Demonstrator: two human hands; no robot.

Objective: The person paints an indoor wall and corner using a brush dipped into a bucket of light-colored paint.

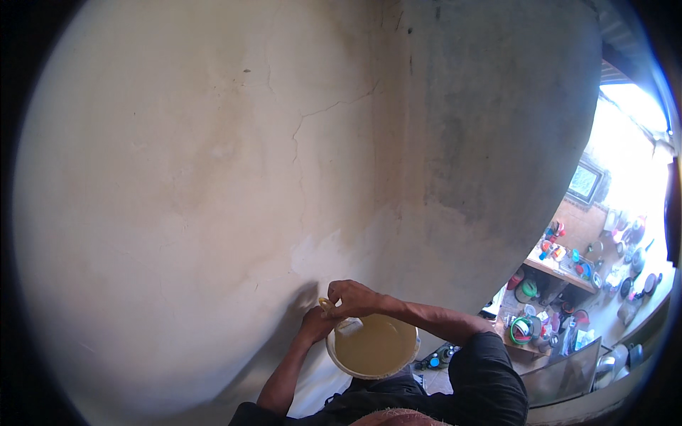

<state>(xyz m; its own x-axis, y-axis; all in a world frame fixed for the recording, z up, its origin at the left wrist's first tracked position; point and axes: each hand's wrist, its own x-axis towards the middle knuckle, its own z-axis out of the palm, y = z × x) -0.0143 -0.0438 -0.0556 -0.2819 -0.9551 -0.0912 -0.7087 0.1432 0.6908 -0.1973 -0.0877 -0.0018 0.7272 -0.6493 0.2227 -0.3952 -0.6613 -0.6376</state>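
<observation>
A round bucket (414,348) of cloudy beige liquid is held low in front of me, close to the wall. My left hand (318,324) is closed at the bucket's left rim; its fingertips are partly hidden. Above that rim my right hand (353,298) is closed on a paintbrush. The brush's yellow handle end (325,304) sticks out to the left of my fingers, and its whitish head (349,326) points down over the liquid, beside the inner wall. Whether the head touches the liquid I cannot tell.
A cracked, stained cream wall (177,177) fills the left and middle, meeting a greyer wall (497,142) at a corner. Far below right, a wooden counter (561,275) bears kitchenware, with more pots and a green basin (521,328) beneath. Dark bottles (437,357) stand beyond my right arm.
</observation>
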